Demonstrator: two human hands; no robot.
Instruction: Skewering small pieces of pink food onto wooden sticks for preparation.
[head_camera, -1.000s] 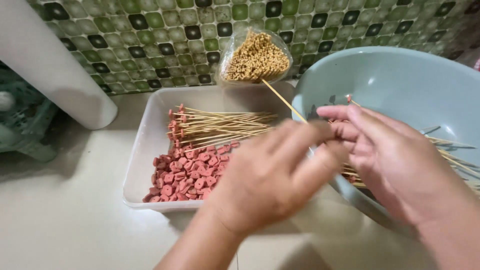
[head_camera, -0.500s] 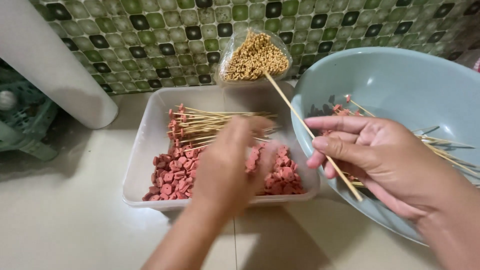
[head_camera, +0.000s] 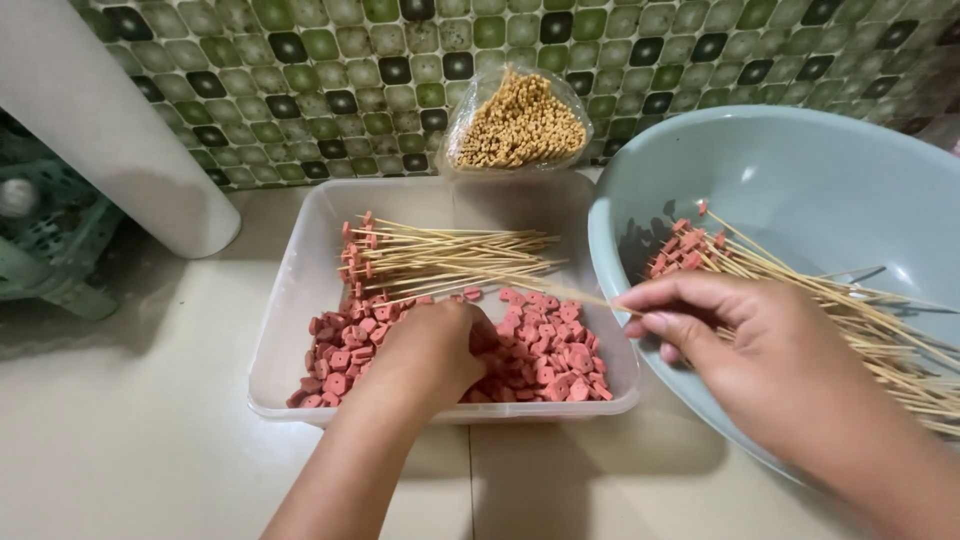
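Meanwhile left hand (head_camera: 430, 350) digs, fingers curled, into the pink sausage pieces (head_camera: 545, 350) in the tray (head_camera: 290, 300); right hand (head_camera: 740, 330) pinches a bare skewer (head_camera: 540, 287), point aimed leftward, ready for threading.

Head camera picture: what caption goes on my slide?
Left hand digs into pink sausage pieces while right hand holds a bamboo skewer.

bag of skewers (head_camera: 520, 125), green crate (head_camera: 45, 240), white pipe (head_camera: 110, 120)
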